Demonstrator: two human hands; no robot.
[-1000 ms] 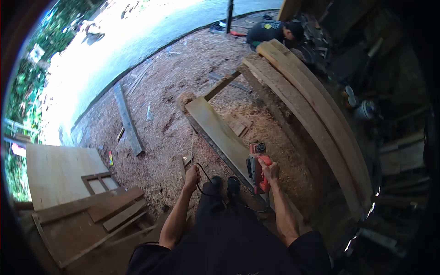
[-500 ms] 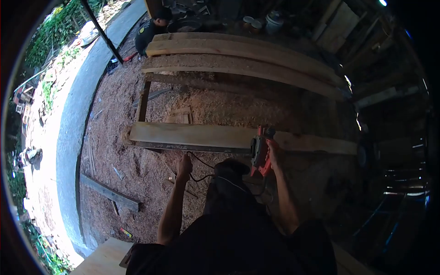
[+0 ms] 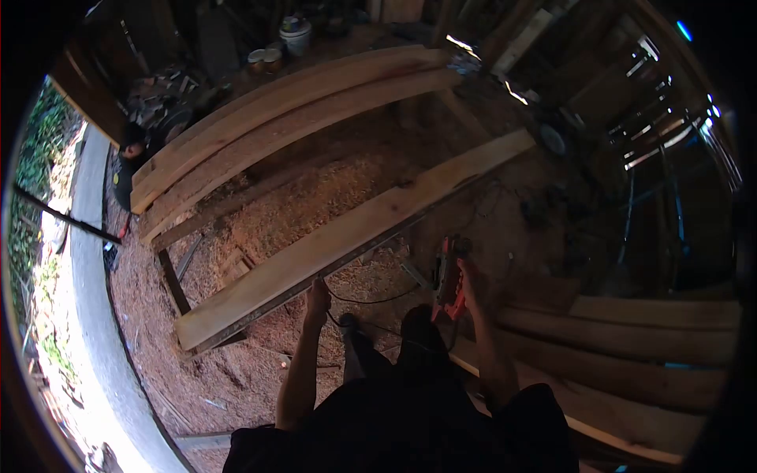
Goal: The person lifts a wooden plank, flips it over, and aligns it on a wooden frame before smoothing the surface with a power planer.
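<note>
— What sort of place is it?

— An open-sided wood shed, floor deep in sawdust and shavings, pale planks stacked along the back, darker boards low on the right. Another person crouches far off at the left edge.

— And the hands?

— The right hand is wrapped tight around the handle of a red electric planer, held just off the near edge of the long plank. The left hand is fisted on the black power cord, which runs across to the tool.

— Where does the plank lie from the grip?

— Directly ahead of both hands, its long axis slanting from lower left up to the far right. The left hand almost touches its edge; the right, with the planer, sits nearer its middle. The plank is flat, straight-edged, smooth and light; its right end fades into shadow.
</note>
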